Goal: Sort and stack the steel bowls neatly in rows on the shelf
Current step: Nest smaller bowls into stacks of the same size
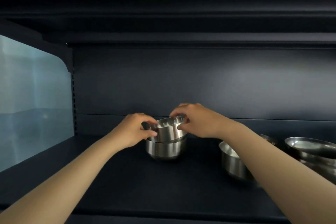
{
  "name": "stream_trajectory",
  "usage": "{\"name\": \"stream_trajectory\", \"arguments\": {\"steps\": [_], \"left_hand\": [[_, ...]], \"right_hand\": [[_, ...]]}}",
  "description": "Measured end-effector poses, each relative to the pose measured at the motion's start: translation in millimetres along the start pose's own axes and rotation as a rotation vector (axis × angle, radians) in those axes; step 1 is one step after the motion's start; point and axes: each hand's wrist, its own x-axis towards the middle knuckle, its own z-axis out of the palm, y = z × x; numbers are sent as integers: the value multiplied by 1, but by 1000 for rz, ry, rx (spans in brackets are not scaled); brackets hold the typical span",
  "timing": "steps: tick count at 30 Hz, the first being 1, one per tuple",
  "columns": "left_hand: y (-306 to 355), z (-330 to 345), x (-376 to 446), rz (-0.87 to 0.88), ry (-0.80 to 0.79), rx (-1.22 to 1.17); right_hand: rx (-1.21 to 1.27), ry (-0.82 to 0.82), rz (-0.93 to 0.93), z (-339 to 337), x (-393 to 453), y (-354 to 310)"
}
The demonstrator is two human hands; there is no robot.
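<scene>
At the centre of the frame, the left hand point(135, 129) and right hand point(197, 121) are both gripping the rim of a tilted steel bowl point(169, 130). It is sitting inside a lower bowl point(164, 149) on the dark shelf point(118, 178). More bowls point(232, 162) are standing at lower right.

No writing, label, brand or number can be read anywhere here: the steel bowls point(166, 139) show only plain, shiny metal, and the dark shelf point(127, 178) carries no sign.

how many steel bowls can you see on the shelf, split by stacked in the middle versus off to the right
Stacked in the middle, upper bowl tilted in lower bowl, both hands on the upper: 2
Right side, deep bowl, wide bowl, plus a rim behind the forearm: 3
Total: 5
</scene>
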Motion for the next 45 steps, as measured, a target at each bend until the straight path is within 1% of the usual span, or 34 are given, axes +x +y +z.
{"name": "stream_trajectory", "arguments": {"steps": [3, 5, 11, 15, 19, 24, 26, 28, 31, 33, 36, 38, 40, 45], "left_hand": [[-9, 3, 11, 31, -176, 44], [-13, 4, 17, 59, -221, 53], [-17, -5, 24, 137, -205, 12], [-18, -4, 25, 169, -222, 70], [-21, 1, 24, 173, -225, 50], [-22, 4, 20, 150, -188, 30], [-20, 4, 16, 143, -149, 35], [-18, 5, 9, 160, -58, 22], [-16, 7, -8, 228, 136, -29], [-14, 9, -20, 268, 170, -25], [-8, 18, -35, 274, 80, 19], [-4, 26, -43, 287, 26, 40], [2, 34, -49, 297, -14, 33], [39, 61, -49, 345, -92, -32]], "right_hand": [[-77, -71, 64, 10, 12, 4], [-100, -100, 103, 16, 14, 6], [-32, -7, 133, 28, 9, 8], [-21, -4, 145, 32, 3, 8], [-40, -24, 141, 35, 1, 6], [-63, -55, 149, 34, 2, 3], [-71, -60, 150, 33, 2, 2], [-81, -35, 141, 29, -2, 0], [-126, 53, 136, 17, -19, 2], [-170, 75, 151, 7, -37, 4], [-241, 38, 218, -8, -72, 6], [-333, 14, 276, -13, -98, 9], [-409, 13, 327, -15, -124, 12], [-476, -24, 417, -16, -164, 22]]}}
